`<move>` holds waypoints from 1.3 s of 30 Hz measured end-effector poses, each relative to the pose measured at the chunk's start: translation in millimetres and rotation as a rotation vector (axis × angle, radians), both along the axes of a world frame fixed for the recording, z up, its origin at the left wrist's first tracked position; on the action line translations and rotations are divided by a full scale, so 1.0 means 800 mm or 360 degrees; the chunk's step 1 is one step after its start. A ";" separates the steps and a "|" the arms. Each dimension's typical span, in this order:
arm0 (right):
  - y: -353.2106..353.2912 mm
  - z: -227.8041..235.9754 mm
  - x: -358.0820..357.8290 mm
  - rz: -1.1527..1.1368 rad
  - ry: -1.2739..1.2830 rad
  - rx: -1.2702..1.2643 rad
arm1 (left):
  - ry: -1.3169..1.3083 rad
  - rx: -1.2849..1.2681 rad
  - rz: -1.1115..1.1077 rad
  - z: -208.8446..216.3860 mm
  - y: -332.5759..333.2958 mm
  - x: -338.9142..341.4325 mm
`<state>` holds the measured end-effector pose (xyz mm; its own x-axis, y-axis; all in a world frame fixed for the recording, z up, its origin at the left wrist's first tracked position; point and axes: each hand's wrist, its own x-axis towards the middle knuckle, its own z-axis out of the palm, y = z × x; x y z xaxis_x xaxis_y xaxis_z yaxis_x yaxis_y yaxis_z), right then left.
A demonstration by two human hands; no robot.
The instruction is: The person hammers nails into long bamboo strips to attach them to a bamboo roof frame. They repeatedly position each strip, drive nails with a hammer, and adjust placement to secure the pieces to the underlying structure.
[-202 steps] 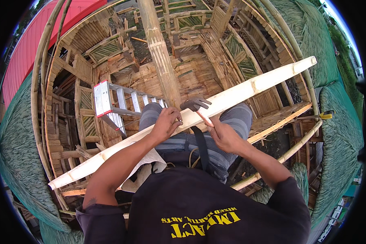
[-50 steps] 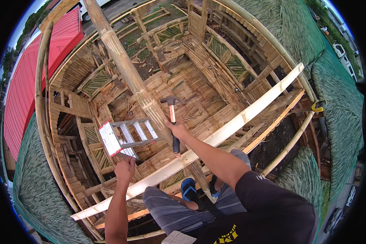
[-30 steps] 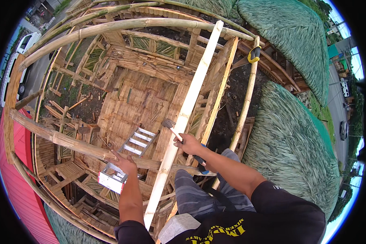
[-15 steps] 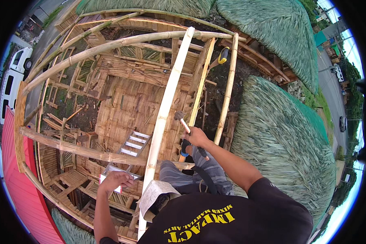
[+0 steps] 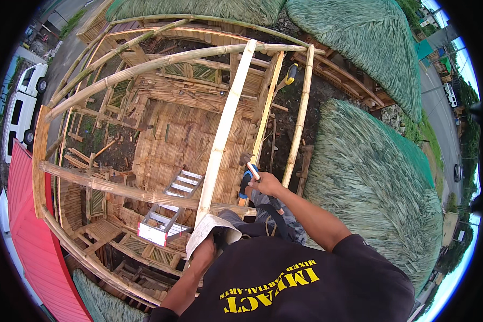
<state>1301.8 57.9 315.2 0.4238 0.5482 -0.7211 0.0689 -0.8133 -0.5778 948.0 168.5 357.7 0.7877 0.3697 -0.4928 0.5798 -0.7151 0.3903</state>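
You're up on a bamboo frame (image 5: 145, 67) over a hut floor, thatch roofs (image 5: 370, 166) to your right, a stepladder (image 5: 169, 209) below near the frame's left side. A pale plank (image 5: 225, 129) runs from the far top pole straight back toward your lap; its long axis points almost directly at you. Two thinner bamboo poles (image 5: 300, 112) lie just beside it on the right, roughly parallel. Your right hand (image 5: 265, 184) is closed around a hammer (image 5: 248, 173) with a blue-and-black grip, head pointing up-left, sitting between the plank and those poles, close to the plank's near end. So the right hand is the nearer one to the plank's working stretch, and the plank lies just left of the hammer head. Your left hand (image 5: 204, 252) is down by your waist at a whitish pouch (image 5: 212, 231) at the plank's near end; fingers hidden, can't tell if they're open or gripping. A second tool with a yellow handle (image 5: 291, 73) hangs at the far end of the poles.
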 end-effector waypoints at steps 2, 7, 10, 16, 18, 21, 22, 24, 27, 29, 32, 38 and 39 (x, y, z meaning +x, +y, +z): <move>-0.012 -0.002 0.000 -0.0024 0.0046 -0.0075 | 0.0114 -0.0177 0.0161 0.020 -0.009 -0.002; -0.027 -0.019 0.011 0.0004 0.0121 -0.0078 | 0.0505 -0.0267 0.0355 0.084 -0.020 0.027; -0.023 -0.031 0.033 0.0011 0.0143 -0.0028 | 0.0463 -0.0278 0.0259 0.104 -0.002 0.051; -0.010 -0.042 0.107 -0.0086 0.0184 -0.0022 | 0.0335 -0.0218 0.0070 0.128 0.041 0.126; -0.012 -0.034 0.138 -0.0098 0.0153 -0.0009 | 0.0326 -0.0216 -0.0029 0.144 0.058 0.165; -0.022 -0.010 0.189 -0.0155 0.0088 -0.0013 | 0.0250 -0.0175 -0.0104 0.179 0.087 0.228; -0.028 0.000 0.202 -0.0181 -0.0031 -0.0008 | 0.0205 -0.0205 -0.0118 0.194 0.098 0.248; -0.041 0.017 0.225 -0.0238 -0.0263 0.0023 | 0.0229 -0.0285 -0.0139 0.230 0.121 0.280; -0.051 0.040 0.249 -0.0692 0.0077 0.0034 | 0.0009 -0.0701 0.0193 0.265 0.153 0.339; -0.050 0.057 0.261 -0.0688 -0.0057 -0.0131 | -0.0216 -0.1082 0.0591 0.266 0.162 0.392; -0.029 0.094 0.276 -0.0894 -0.0081 -0.0003 | -0.0588 -0.1326 0.0815 0.236 0.166 0.494; 0.039 0.190 0.331 -0.1308 0.0420 0.0970 | -0.0589 -0.1832 0.1142 0.153 0.140 0.664; 0.052 0.195 0.346 -0.1333 0.0467 0.1091 | -0.0558 -0.1878 0.1125 0.142 0.137 0.682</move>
<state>1578.5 99.6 471.4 0.7082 0.4895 -0.5087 -0.5632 -0.0428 -0.8252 1493.5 278.2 471.3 0.7572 0.2465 -0.6049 0.4224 0.5216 0.7413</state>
